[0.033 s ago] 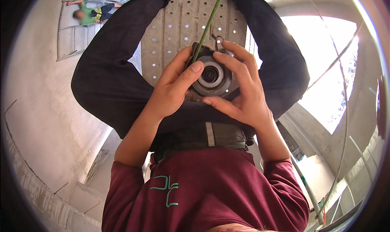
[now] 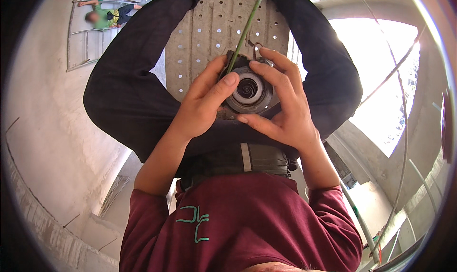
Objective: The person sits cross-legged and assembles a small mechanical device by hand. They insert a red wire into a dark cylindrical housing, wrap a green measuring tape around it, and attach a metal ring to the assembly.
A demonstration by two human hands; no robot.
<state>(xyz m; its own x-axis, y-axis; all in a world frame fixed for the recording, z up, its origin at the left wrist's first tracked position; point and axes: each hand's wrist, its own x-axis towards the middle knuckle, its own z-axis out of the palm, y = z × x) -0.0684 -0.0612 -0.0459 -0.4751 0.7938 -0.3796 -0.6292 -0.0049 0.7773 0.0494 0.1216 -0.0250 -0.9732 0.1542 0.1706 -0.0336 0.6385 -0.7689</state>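
Between my crossed legs, I hold a dark round device (image 2: 263, 105) with a grey ring (image 2: 258, 92) on its face and a spiral inside the ring's dark opening. My left hand (image 2: 205, 98) grips its left side, thumb on the front edge, the other fingers partly hidden behind. Curved round the right side is my right hand (image 2: 285, 96), its fingertips on the upper rim and its thumb at the lower rim. A thin green rod or cord (image 2: 246, 30) runs from behind my left thumb up past the top of the view. Its lower end is hidden.
I sit on a perforated metal plank (image 2: 190, 48), a dark strap loop (image 2: 257, 48) lying beyond the device. A person in green (image 2: 101, 16) is by a metal frame (image 2: 69, 46) at upper left. Cables (image 2: 403, 115) hang at right near a bright opening (image 2: 376, 72).
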